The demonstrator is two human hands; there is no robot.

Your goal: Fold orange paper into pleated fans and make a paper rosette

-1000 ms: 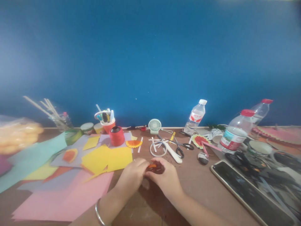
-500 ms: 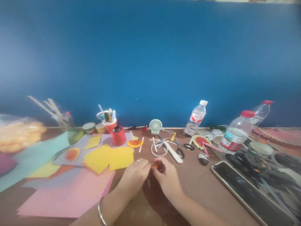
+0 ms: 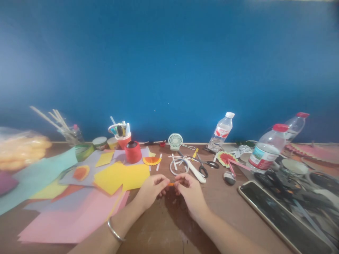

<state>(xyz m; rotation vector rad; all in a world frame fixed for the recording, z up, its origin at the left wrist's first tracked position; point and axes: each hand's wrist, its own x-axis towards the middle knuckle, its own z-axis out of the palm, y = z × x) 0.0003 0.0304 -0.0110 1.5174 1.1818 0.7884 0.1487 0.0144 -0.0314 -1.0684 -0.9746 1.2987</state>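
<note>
Your left hand (image 3: 151, 190) and right hand (image 3: 192, 194) have eased apart, baring an orange piece (image 3: 171, 184) pinched between them at six o'clock; probably light, easily creased; hold its ends.

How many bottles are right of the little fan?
3: a white-capped bottle near the wall, a red-capped bottle beyond the phone, another behind that. More may be hidden.
</note>
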